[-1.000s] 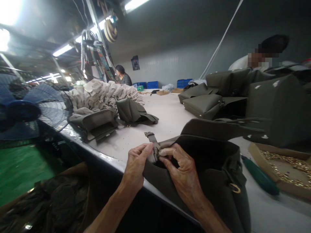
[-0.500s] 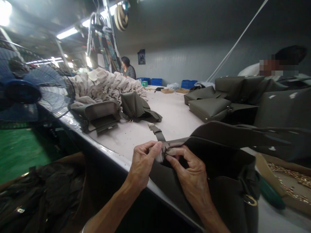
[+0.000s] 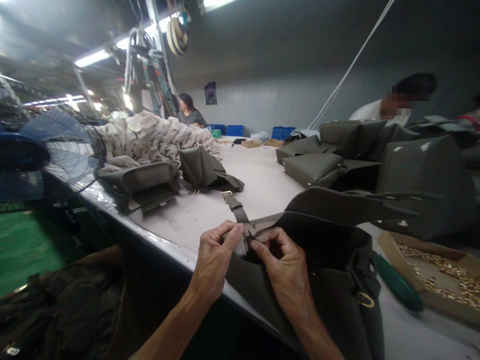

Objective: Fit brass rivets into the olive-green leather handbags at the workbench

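Observation:
A dark olive bag point(image 3: 337, 295) lies open at the table's near edge, its black inside showing. My left hand point(image 3: 215, 255) pinches the bag's edge between thumb and fingers, beside a short strap point(image 3: 236, 206) with a gold buckle that points away from me. Close to its right, my right hand point(image 3: 283, 260) is closed on the same edge, thumb against a small dark piece there. The fingertips of both hands nearly meet. What exactly lies under them is partly hidden. A gold ring point(image 3: 365, 300) hangs on the bag's right side.
A cardboard tray point(image 3: 388, 245) of small gold metal parts and a green object point(image 3: 397, 282) are at right. More olive bags point(image 3: 315, 167) stand behind. Pale cloth point(image 3: 150, 135) is heaped at back left, near a blue fan point(image 3: 56, 150). Two people point(image 3: 191, 112) point(image 3: 375, 107) are across the table.
The view has shifted slightly to the right, so the scene sits further left. Both hands keep their grip on the bag's edge; the right fingers have moved a little. The person at right has lowered slightly.

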### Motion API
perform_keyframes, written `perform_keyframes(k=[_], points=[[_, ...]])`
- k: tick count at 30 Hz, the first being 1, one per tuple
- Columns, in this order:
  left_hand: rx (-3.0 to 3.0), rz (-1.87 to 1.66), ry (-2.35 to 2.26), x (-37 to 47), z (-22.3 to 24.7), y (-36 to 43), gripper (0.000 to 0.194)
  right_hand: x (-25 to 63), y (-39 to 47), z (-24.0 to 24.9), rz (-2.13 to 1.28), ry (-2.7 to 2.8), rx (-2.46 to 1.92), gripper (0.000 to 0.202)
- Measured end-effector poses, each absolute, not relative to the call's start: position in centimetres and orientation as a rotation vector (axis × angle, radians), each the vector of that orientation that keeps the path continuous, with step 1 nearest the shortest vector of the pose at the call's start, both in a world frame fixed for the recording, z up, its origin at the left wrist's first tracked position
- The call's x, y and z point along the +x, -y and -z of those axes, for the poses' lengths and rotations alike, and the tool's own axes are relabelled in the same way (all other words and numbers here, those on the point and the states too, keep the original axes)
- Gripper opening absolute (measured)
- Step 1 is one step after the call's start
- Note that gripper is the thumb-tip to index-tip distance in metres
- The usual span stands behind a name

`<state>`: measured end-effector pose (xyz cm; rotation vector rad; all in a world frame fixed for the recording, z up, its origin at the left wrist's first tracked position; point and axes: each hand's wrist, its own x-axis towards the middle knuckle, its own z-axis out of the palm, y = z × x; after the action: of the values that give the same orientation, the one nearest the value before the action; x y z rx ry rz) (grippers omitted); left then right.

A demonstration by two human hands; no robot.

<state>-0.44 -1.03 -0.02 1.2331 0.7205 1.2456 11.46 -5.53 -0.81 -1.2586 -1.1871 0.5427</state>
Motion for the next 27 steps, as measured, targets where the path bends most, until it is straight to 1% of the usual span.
perform_keyframes(k=[6, 16, 22, 25, 27], points=[[1.314, -1.261, -0.765, -0.6, 0.1, 1.3, 0.024, 11.1, 5.5, 0.7, -0.585, 1.116, -1.302, 0.023], [1.584, -1.365, -0.922, -0.4, -0.2, 1.5, 0.02, 10.7, 5.6, 0.1, -0.603, 1.053, -1.397, 0.022], [1.699, -1.294, -0.899, -0.6, -0.1, 1.2, 0.023, 11.3, 5.2, -0.1, -0.636, 1.076, -1.39, 0.02], [1.705, -1.171, -0.943, -0.9, -0.2, 1.2, 0.028, 11.8, 5.0, -0.2, -0.68, 1.061, -1.364, 0.022], [1.748, -1.092, -0.988, -1.1, -0.4, 1.0, 0.034, 12.1, 5.0, -0.3, -0.692, 1.088, -1.375, 0.018]])
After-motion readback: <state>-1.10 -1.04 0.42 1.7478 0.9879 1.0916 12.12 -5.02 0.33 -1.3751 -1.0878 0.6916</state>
